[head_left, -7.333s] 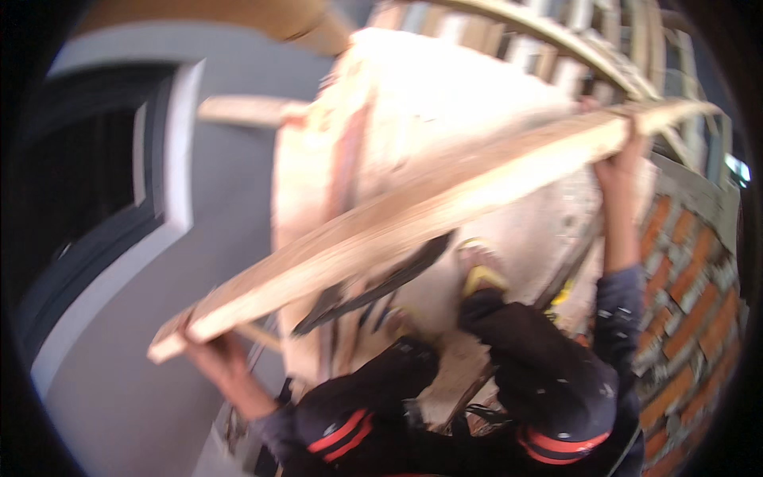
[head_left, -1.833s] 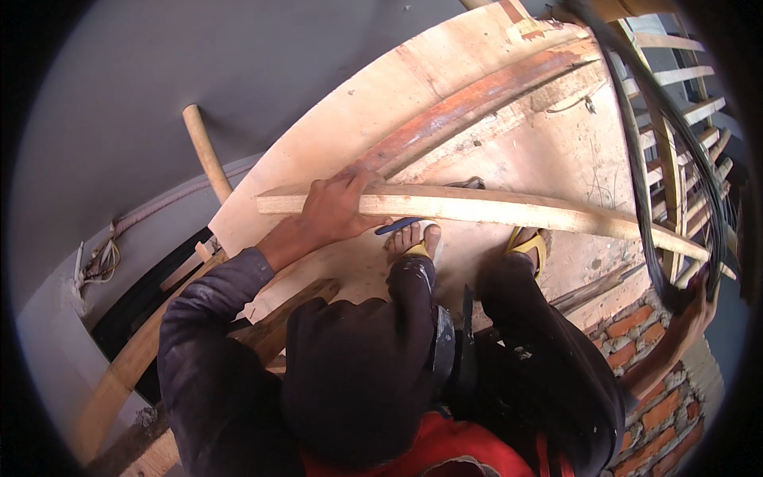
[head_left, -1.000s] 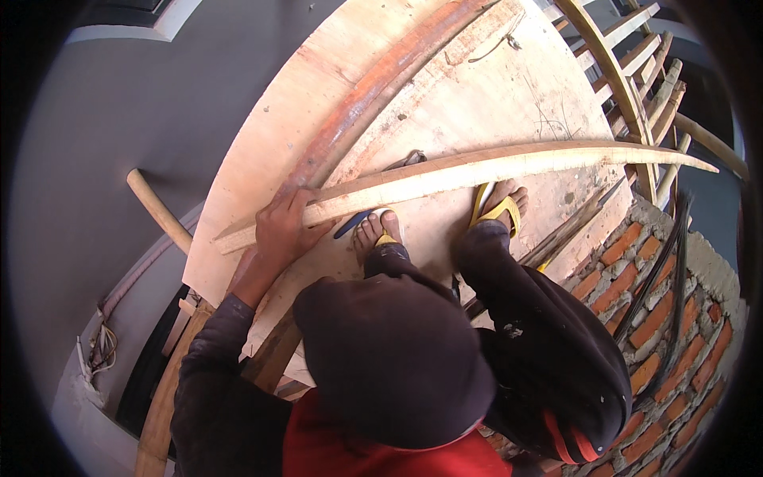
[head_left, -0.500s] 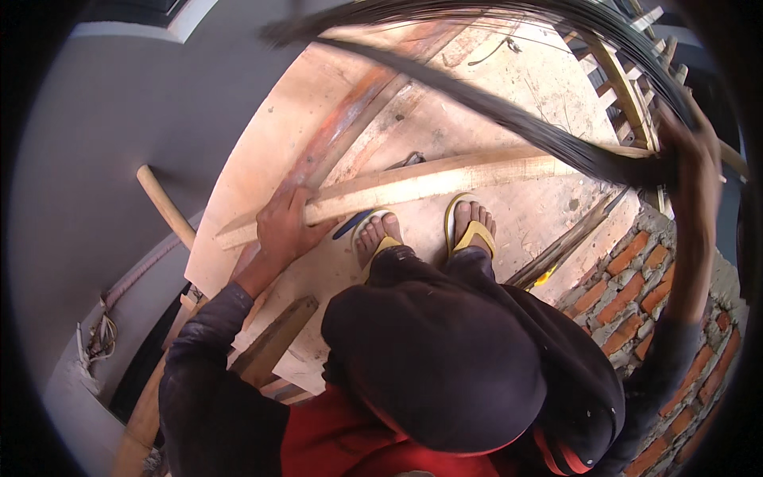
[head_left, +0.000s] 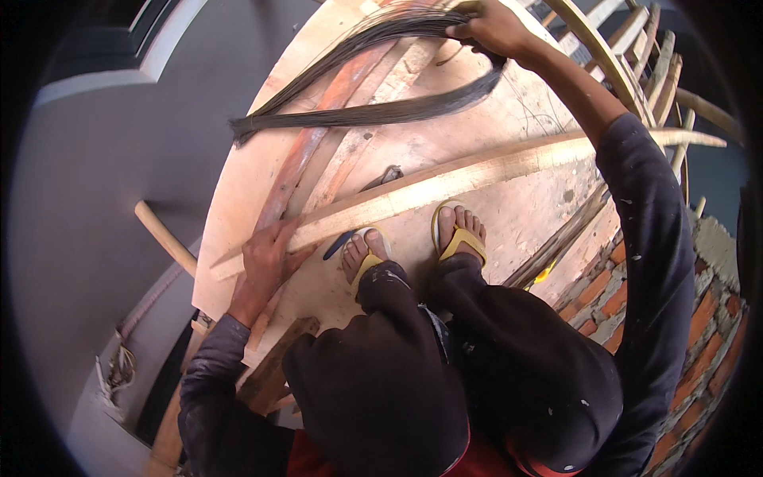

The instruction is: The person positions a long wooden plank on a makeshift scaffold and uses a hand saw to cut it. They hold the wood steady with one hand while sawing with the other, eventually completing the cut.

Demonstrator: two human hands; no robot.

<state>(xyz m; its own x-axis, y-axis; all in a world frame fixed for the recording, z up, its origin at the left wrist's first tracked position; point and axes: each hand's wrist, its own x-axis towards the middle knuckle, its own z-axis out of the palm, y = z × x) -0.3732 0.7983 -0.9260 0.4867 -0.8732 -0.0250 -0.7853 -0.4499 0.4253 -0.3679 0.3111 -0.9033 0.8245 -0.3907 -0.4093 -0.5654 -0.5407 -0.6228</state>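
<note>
My right hand [head_left: 491,30] grips a bundle of thin dark wire [head_left: 358,116] near its bend, out ahead of my feet. The two legs of the bundle reach left and come together at a tied end over the plywood. A few loose strands stick out from it. My left hand [head_left: 266,258] is closed round the left end of a long, pale wooden beam [head_left: 445,188]. This beam crosses the board in front of my sandals, rising toward the right.
Under my feet lies a plywood sheet [head_left: 246,199] with reddish planks [head_left: 306,155] on it. A brick wall [head_left: 699,374] is at the lower right, wooden poles [head_left: 660,75] at the upper right. A round pole [head_left: 163,234] juts out by the grey wall [head_left: 119,159].
My right hand has carried the wire bundle from the far right toward the top middle, and the wire has come down over the planks. My left hand stays on the beam.
</note>
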